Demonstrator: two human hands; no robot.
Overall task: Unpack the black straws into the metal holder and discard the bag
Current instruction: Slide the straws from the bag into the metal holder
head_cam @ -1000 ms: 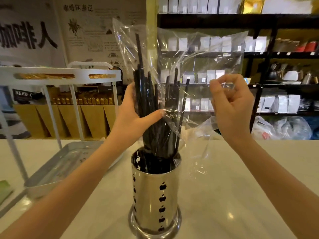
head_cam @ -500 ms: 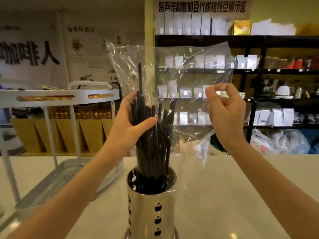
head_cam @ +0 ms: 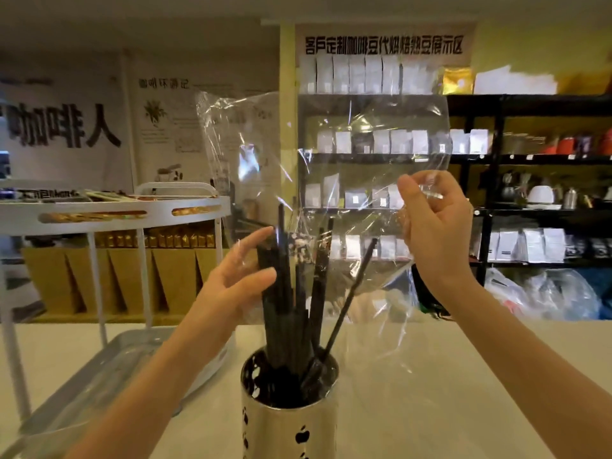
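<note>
Two bare arms, nothing worn

The left hand [head_cam: 243,276] and right hand [head_cam: 437,233] show no sleeves, rings, watch or gloves; both forearms are uncovered to the picture's lower edge; fingernails are short and unpainted.

Head view, forward over counter [head_cam: 430,376]

Above the shelves [head_cam: 463,157], a banner [head_cam: 384,44] in black Chinese characters: 客戶定制咖啡豆代烘焙熟豆展示区. On the left wall, a white sign [head_cam: 63,127] in large black characters: 咖啡人. Beside it, a poster [head_cam: 172,127] headed 咖啡环游记, smaller print beneath too blurred to read. Labels on the white pouches [head_cam: 381,140] too small to make out.
</note>
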